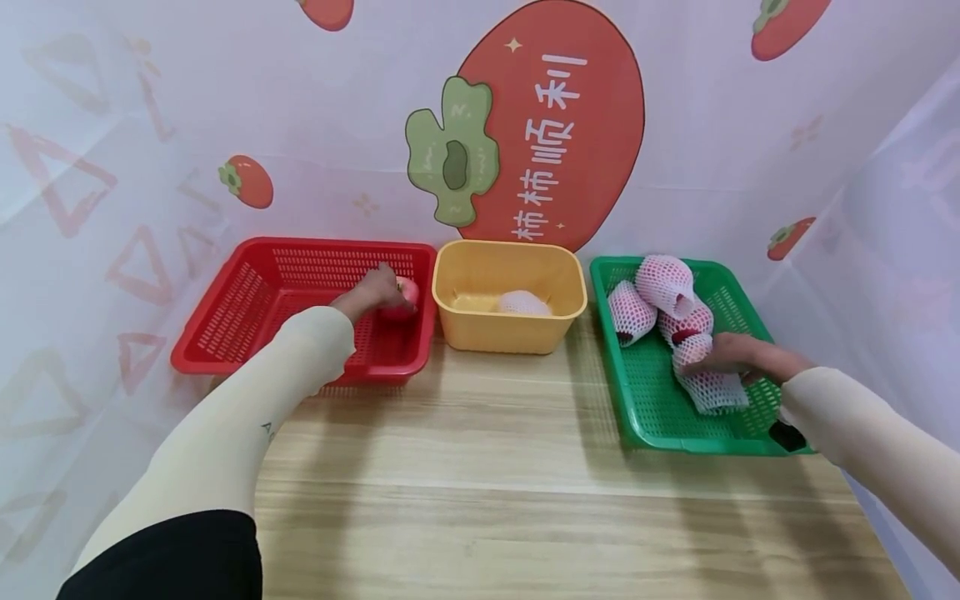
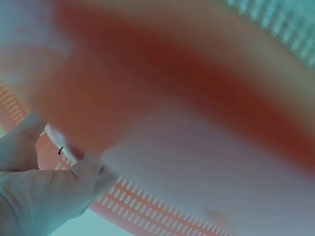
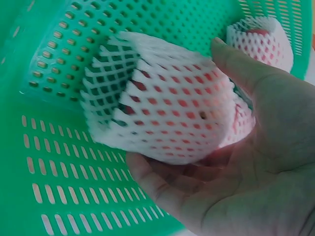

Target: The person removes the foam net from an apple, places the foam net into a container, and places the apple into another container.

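Head view: nearest you, your cream sleeves (image 1: 202,442) stretch forward over the pale wooden bench (image 1: 487,517), the left one running out of a black cuff (image 1: 172,554). Your right hand (image 1: 731,354) reaches down into the green basket (image 1: 697,443), its grip partly closed, thumb on one side and fingers curled round the other of a net-sleeved fruit (image 3: 182,108); reddish skin shows through the white mesh, and the net's loose end juts out past it. Just beyond, in the same basket, you have three more netted fruits (image 1: 665,283) bunched together. Farther off, your left hand (image 1: 372,292) dips into the right end of the red basket (image 1: 225,304), its grip bent round a pinkish-red fruit (image 1: 407,292), though much of the left wrist view is blurred. Between the two baskets, the yellow box (image 1: 502,335) sits right beside the red one and holds a rounded white item (image 1: 525,303), partly hidden by the front wall. Behind them all you face a pale backdrop (image 1: 690,167) printed with red fruits and writing.
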### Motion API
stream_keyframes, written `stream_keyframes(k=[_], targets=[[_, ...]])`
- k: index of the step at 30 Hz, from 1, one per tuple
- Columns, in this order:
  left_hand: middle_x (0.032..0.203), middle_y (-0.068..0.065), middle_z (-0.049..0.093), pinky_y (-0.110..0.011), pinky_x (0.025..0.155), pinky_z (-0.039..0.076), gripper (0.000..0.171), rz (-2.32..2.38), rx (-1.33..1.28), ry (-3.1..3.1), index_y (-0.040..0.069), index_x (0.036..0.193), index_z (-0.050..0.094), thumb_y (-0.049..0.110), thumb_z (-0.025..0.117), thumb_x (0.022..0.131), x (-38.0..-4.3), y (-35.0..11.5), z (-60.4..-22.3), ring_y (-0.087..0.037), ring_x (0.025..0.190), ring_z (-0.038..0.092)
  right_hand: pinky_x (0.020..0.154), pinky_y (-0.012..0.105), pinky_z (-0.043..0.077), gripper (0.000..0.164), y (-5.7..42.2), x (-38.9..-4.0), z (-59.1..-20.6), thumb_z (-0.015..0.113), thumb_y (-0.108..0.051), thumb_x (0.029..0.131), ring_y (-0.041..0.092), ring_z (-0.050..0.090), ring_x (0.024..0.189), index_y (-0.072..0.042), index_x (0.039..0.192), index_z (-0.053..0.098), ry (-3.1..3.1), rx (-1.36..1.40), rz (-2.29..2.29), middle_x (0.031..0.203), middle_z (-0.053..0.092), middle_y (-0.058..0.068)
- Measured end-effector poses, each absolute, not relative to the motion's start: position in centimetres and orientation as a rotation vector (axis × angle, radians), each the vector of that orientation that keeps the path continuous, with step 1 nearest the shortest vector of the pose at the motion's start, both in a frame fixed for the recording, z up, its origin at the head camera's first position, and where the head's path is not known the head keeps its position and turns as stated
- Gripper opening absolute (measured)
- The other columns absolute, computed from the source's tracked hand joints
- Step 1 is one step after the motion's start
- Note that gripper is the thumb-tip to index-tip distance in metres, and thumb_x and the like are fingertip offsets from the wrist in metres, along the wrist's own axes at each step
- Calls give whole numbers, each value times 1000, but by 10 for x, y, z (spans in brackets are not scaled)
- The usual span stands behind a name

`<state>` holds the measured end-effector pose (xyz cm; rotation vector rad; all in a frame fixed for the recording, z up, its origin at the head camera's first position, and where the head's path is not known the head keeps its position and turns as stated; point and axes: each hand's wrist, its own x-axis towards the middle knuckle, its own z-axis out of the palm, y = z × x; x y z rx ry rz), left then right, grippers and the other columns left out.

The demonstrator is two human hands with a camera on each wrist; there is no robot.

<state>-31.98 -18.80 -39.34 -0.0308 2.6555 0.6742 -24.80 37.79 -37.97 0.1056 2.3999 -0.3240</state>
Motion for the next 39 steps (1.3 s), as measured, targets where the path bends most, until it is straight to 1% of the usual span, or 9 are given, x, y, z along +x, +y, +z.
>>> stream_keyframes(k=[3, 6, 12, 16, 19, 24, 28, 34, 39], targets=[[128, -32, 55, -51, 108, 50, 94, 672, -9, 2694, -18, 155, 17, 26, 76, 96, -317, -187, -393, -41, 116, 54, 75, 50, 61, 100, 376, -247, -386, 72, -59, 94, 44, 58, 104, 24, 136, 37, 2445, 79, -289, 119, 54, 37], [126, -33, 55, -53, 108, 50, 89, 692, 0, 2715, -17, 152, 20, 25, 76, 96, -315, -186, -393, -42, 114, 54, 69, 49, 61, 97, 373, -246, -392, 75, -59, 91, 43, 61, 97, 24, 131, 42, 2496, 27, -274, 114, 57, 36], [132, -34, 53, -53, 113, 47, 95, 688, -20, 2691, -17, 154, 17, 28, 77, 96, -315, -187, -393, -43, 119, 51, 70, 42, 60, 70, 372, -243, -396, 75, -44, 94, 34, 64, 86, 19, 118, 53, 2551, -40, -315, 98, 63, 26], [135, -32, 50, -54, 115, 47, 93, 700, -62, 2650, -13, 155, 21, 28, 79, 94, -318, -189, -393, -43, 123, 50, 69, 39, 58, 62, 373, -240, -395, 75, -38, 93, 32, 63, 82, 17, 110, 53, 2589, -47, -313, 92, 62, 25], [135, -31, 50, -54, 115, 47, 89, 700, -57, 2636, -12, 152, 25, 29, 78, 95, -320, -191, -394, -42, 124, 50, 66, 36, 55, 62, 372, -237, -393, 77, -39, 91, 31, 61, 78, 16, 107, 53, 2615, -28, -307, 89, 61, 22], [134, -31, 50, -55, 115, 45, 90, 694, -37, 2645, -14, 152, 24, 34, 76, 96, -318, -195, -391, -42, 122, 49, 63, 34, 51, 59, 373, -235, -387, 79, -40, 89, 28, 58, 75, 12, 103, 55, 2660, -25, -320, 84, 61, 18], [130, -29, 52, -54, 112, 47, 83, 724, -36, 2665, -13, 148, 31, 34, 76, 96, -316, -196, -386, -40, 118, 50, 60, 33, 48, 56, 376, -231, -380, 82, -38, 87, 27, 56, 72, 10, 100, 56, 2705, -55, -341, 82, 60, 16], [136, -32, 50, -58, 116, 44, 81, 829, -8, 2709, -14, 148, 31, 32, 75, 98, -314, -202, -374, -43, 127, 49, 57, 34, 50, 57, 371, -227, -372, 86, -36, 83, 27, 60, 71, 8, 101, 54, 2796, -133, -379, 83, 62, 19], [148, -33, 45, -60, 117, 42, 89, 884, 2, 2724, -10, 154, 28, 37, 76, 97, -310, -208, -363, -47, 138, 45, 57, 36, 52, 64, 360, -225, -359, 89, -35, 80, 30, 61, 73, 9, 107, 51, 2857, -211, -395, 88, 62, 22]])
